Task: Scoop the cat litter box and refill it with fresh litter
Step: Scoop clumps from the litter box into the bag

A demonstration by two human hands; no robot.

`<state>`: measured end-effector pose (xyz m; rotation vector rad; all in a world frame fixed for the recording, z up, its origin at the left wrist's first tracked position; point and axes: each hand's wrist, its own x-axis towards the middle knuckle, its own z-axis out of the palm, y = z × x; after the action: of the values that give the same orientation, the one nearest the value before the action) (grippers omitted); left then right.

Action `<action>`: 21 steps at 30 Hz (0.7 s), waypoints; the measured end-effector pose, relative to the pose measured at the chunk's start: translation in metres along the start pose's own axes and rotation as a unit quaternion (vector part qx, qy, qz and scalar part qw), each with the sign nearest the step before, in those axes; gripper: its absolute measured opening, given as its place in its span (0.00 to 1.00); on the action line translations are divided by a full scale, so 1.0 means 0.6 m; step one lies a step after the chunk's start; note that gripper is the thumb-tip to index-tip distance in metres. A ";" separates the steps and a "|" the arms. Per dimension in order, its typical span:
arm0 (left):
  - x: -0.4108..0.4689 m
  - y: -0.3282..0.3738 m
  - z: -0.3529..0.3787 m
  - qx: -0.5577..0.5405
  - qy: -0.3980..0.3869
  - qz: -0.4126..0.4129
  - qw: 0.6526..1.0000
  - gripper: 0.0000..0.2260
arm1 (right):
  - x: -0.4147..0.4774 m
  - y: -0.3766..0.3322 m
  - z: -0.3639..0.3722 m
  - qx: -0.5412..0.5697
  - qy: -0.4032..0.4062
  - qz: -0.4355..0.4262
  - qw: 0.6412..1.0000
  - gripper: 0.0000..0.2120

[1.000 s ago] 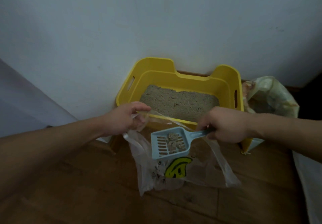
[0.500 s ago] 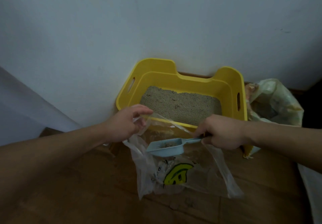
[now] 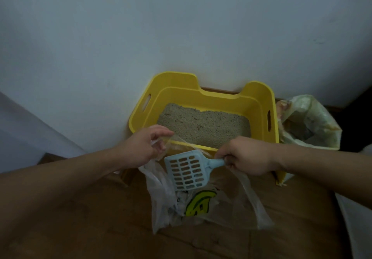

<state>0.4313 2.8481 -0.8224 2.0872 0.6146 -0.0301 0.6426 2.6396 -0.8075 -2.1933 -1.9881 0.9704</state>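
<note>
Left hand pinches the plastic bag open before the litter box. Right hand grips the slotted scoop; tap it low inside

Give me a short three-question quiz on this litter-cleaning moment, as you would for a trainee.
1. True or false: the light blue slotted plastic scoop is loaded with clumps.
2. What does the left hand pinch? A) the rim of the clear plastic bag with the yellow print; B) the scoop's handle; C) nothing.
3. Fill in: the right hand grips the scoop by its ____.
Key: 1 false; 2 A; 3 handle.
</note>
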 end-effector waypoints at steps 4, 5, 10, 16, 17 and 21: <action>-0.002 0.004 -0.002 -0.003 0.000 -0.008 1.000 0.28 | -0.002 0.000 -0.001 0.003 0.001 0.001 1.000 0.13; -0.001 0.003 -0.003 -0.002 0.000 -0.009 1.000 0.28 | -0.004 0.002 -0.001 0.007 0.005 0.002 1.000 0.13; -0.001 0.003 -0.005 -0.011 -0.002 -0.008 1.000 0.26 | -0.018 0.011 -0.011 0.067 0.041 0.002 0.997 0.12; 0.001 -0.003 -0.009 -0.010 0.015 -0.040 0.999 0.28 | -0.039 0.016 -0.032 0.086 0.081 0.023 0.993 0.17; 0.001 -0.006 -0.011 -0.010 0.020 -0.048 0.999 0.28 | -0.041 0.016 -0.035 0.076 0.089 0.032 0.993 0.17; 0.001 -0.008 -0.015 -0.015 0.021 -0.064 0.998 0.28 | -0.043 0.020 -0.046 0.006 0.146 0.079 0.986 0.12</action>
<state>0.4280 2.8576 -0.8214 2.0218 0.7679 -0.0505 0.6661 2.6248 -0.7793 -2.3555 -1.6981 0.6242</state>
